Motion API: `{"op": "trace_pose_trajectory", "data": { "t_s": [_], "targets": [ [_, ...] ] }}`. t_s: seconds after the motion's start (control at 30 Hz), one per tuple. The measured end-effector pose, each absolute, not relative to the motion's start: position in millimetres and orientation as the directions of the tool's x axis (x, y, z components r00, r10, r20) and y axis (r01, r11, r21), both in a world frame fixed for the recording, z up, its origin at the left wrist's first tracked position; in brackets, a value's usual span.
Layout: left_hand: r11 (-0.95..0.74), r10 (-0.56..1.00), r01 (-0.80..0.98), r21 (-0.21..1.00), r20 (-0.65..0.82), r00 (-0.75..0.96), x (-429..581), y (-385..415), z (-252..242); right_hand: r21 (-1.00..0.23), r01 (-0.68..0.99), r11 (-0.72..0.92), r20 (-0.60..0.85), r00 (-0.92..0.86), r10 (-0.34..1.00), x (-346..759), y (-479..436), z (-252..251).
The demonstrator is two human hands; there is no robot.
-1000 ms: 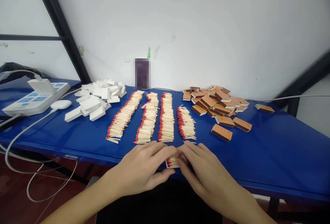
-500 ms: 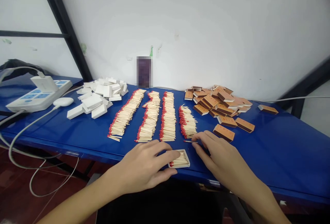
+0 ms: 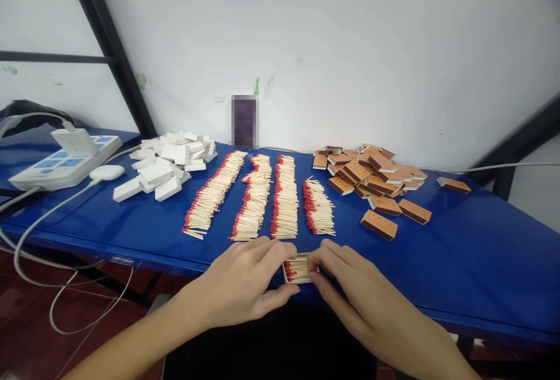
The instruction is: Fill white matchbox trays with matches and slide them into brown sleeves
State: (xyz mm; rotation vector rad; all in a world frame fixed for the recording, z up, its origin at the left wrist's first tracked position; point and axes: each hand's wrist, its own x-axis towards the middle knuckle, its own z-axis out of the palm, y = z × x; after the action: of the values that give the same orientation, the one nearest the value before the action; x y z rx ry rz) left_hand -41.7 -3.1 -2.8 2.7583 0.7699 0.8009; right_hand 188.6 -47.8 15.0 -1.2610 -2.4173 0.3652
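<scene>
A small white tray [image 3: 297, 269] filled with red-tipped matches lies at the near edge of the blue table [image 3: 459, 257]. My left hand [image 3: 245, 284] grips its left side between thumb and fingers. My right hand [image 3: 350, 289] presses its fingertips onto the tray's right end, fingers together; what they hold, if anything, is hidden. Just beyond lie several rows of loose matches [image 3: 284, 196].
White inner trays [image 3: 164, 164] are heaped at the back left. Orange matchbox sleeves [image 3: 371, 179] are heaped at the back right, one more [image 3: 454, 185] lying apart. A power strip [image 3: 65, 158] with cables sits far left. A blurred dark object [image 3: 244, 120] stands against the wall.
My right hand, which half a second ago was out by a loose match near the rightmost row, has come back to the tray's right end. My left hand stayed on the tray.
</scene>
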Motion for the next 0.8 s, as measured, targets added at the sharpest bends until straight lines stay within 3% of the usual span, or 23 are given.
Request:
{"op": "trace_pose_trajectory", "data": {
  "t_s": [0.33, 0.47, 0.6, 0.8],
  "targets": [
    [-0.863, 0.504, 0.439, 0.249, 0.471, 0.724, -40.9, -4.4, -1.0, -0.509, 0.708, 0.489, 0.216, -0.445, 0.869, 192.0, -43.3, 18.1],
    [-0.873, 0.486, 0.435, 0.223, 0.481, 0.729, -40.8, -3.8, -1.1, -0.387, 0.829, 0.404, 0.346, -0.276, 0.897, 208.9, -29.2, 12.7],
    [-0.877, 0.478, 0.427, 0.221, 0.488, 0.73, -40.8, -3.3, -1.1, -0.228, 0.921, 0.315, 0.369, -0.217, 0.904, 222.5, -17.3, 2.9],
    [-0.875, 0.482, 0.427, 0.227, 0.476, 0.735, -40.9, -4.3, 0.3, -0.186, 0.937, 0.295, 0.366, -0.213, 0.906, 220.6, -13.8, -1.5]
  ]
}}
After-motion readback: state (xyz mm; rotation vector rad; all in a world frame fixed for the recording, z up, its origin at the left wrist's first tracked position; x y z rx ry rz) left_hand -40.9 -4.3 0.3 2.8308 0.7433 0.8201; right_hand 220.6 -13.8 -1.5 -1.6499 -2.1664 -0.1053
